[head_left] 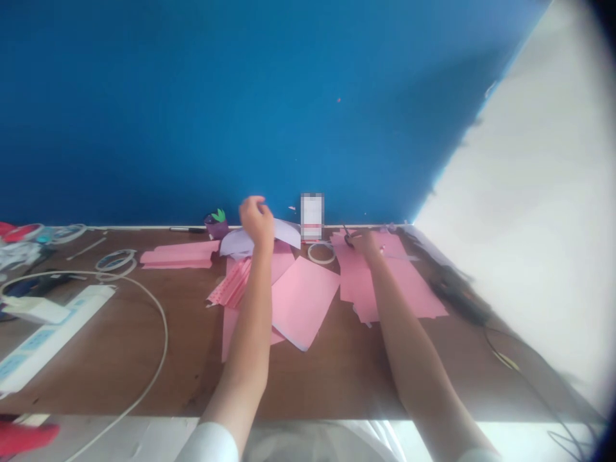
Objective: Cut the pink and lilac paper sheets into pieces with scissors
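My left hand (pixel 256 220) is raised over a pale lilac paper semicircle (pixel 250 240), its fingers curled and nothing visible in them. My right hand (pixel 366 244) lies on a torn sheet of pink paper (pixel 370 276), close to a small pair of dark scissors (pixel 348 238). Whether it grips them is hard to tell. Below my left forearm are a pink sheet (pixel 303 301) lying askew and a pleated strip of pink paper (pixel 233 283) with small dots. Another folded pink sheet (pixel 176 255) lies farther left.
The brown wooden table (pixel 308 385) meets a blue wall. A roll of white tape (pixel 321 253) and a small purple pot (pixel 217 226) stand near the back. A white power strip (pixel 48 333), a white cable and tape rolls lie left; a dark cable runs along the right.
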A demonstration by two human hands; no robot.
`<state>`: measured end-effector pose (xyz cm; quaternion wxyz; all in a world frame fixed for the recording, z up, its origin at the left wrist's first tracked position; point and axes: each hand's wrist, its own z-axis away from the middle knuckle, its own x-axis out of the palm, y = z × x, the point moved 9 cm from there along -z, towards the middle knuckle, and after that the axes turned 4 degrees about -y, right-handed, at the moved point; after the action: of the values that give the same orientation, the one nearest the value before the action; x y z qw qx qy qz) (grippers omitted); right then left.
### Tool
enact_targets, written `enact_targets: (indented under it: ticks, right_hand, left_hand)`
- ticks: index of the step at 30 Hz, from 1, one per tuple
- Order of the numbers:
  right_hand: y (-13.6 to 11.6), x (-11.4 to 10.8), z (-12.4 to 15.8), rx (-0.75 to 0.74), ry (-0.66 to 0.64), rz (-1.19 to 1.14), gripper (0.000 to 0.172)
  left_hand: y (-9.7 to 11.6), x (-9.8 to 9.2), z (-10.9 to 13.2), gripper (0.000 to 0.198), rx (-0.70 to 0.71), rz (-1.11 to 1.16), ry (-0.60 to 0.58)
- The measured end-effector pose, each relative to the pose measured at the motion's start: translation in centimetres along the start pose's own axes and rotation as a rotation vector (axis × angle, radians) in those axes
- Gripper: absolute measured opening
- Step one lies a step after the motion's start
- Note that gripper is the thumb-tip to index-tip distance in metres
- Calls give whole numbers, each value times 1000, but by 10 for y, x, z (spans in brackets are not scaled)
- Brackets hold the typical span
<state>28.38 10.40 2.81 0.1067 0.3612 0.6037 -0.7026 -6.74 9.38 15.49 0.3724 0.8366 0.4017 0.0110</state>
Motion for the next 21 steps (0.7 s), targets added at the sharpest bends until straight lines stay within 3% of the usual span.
enact_targets:
  ticks: [2,4,6,9,13,21]
  right_hand:
    - [-1,1,1,-6,-1,8,16]
    - [-3,2,2,-27,-17,-5,16]
    - [-3,3,3,-41,-29,-17,17]
    - [-1,2,1,-34,-20,-23,24]
    - [3,0,-1,-4,22,-21,35]
    - [-3,5,6,-40,-23,-48,24]
  left_hand:
    - [15,53,13,22,57,54,-375]
    - [26,102,45,19,104,43,-711]
    - [26,134,77,19,106,-6,-893]
    - [15,149,100,24,114,-165,-855]
    - [-4,150,105,26,144,-340,-817]
    - [-12,152,103,22,192,-303,-826]
